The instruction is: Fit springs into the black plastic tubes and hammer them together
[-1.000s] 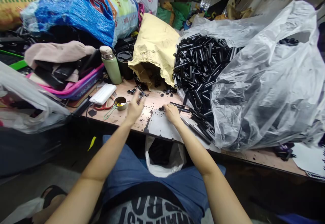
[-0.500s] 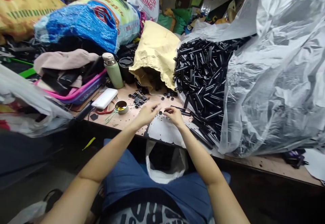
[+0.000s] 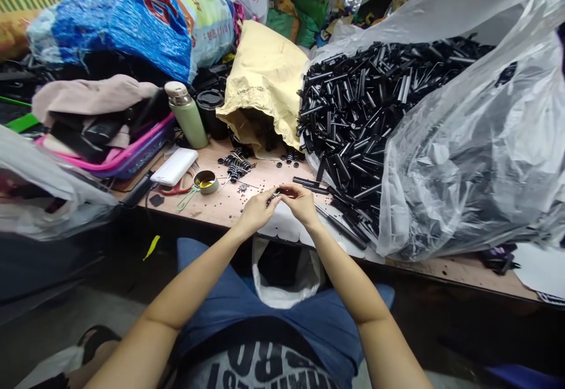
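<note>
My left hand (image 3: 258,210) is closed around a small black ridged part (image 3: 271,199), its fingers wrapped about it. My right hand (image 3: 301,203) meets it at the fingertips, pinched at the part's upper end; what it grips there is too small to make out. Left of the hands lies a small pile of similar black ridged parts with thin metal pins (image 3: 237,166). Black tubes (image 3: 311,185) lie just beyond my right hand. A white sheet (image 3: 286,228) lies on the tabletop beneath the hands.
An open plastic bag (image 3: 424,200) spills a heap of black tubes (image 3: 348,112) at right. A yellow sack (image 3: 265,71) stands behind the hands. At left are a small metal cup (image 3: 206,182), a white power bank (image 3: 175,166), a green flask (image 3: 188,118) and a pink basket (image 3: 132,152).
The hands were apart over the sheet and have come together at the fingertips. A ridged part now shows in my left hand. The camera view has shifted a little.
</note>
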The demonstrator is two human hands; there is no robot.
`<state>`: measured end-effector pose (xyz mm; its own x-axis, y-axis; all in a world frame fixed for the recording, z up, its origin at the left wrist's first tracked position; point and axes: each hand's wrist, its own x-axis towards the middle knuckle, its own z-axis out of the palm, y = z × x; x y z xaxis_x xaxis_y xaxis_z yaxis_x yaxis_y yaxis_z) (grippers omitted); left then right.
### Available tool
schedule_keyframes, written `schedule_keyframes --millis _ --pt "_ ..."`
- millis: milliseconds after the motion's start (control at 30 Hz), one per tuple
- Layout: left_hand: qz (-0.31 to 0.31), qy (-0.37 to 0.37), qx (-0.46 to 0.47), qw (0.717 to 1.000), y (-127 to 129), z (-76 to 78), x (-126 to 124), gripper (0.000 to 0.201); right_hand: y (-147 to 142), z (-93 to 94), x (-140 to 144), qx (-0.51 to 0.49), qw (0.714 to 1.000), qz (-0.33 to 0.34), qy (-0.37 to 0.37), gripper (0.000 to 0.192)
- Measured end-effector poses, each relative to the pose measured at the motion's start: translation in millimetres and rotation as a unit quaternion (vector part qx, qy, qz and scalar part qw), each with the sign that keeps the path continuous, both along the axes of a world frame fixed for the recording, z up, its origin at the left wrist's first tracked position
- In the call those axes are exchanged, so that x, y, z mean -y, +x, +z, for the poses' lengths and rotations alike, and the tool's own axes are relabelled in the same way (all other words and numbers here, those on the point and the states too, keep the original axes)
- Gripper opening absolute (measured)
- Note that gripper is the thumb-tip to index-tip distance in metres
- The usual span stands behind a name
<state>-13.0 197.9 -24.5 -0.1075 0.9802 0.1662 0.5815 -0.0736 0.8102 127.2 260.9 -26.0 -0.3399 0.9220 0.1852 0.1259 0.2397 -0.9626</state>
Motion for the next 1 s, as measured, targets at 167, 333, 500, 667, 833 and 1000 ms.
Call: schedule_keyframes --millis 167,333,500,667,833,1000 --pt "-0.010 -0.001 0.010 1.000 -1.2 -2.7 1.1 0.044 -1.2 -1.5 7.1 0.001 1.000 -0.013 0.010 0.021" --pt "-0.005 0.010 0.044 0.999 -1.2 -5.3 4.7 0.042 0.5 -3.2 10.2 0.034 0.997 -0.016 0.073 0.020" --pt "0.029 0.049 0.092 0.994 -24.4 4.5 -8.0 0.037 -22.4 12.0 -3.2 0.121 0.954 0.069 0.267 0.031" --pt "0.140 0.177 0.185 0.956 -51.7 26.4 -18.0 0.039 -59.2 60.0 5.8 0.149 0.913 0.174 0.338 0.057" --pt "0.104 0.172 0.259 0.945 -22.9 -17.5 -17.0 0.037 -20.8 52.0 -17.5 0.331 0.903 0.107 0.251 0.038" --pt "0.091 0.055 0.330 0.938 1.1 -48.7 -9.3 0.039 67.3 13.9 -58.7 0.508 0.852 -0.021 0.129 0.015"
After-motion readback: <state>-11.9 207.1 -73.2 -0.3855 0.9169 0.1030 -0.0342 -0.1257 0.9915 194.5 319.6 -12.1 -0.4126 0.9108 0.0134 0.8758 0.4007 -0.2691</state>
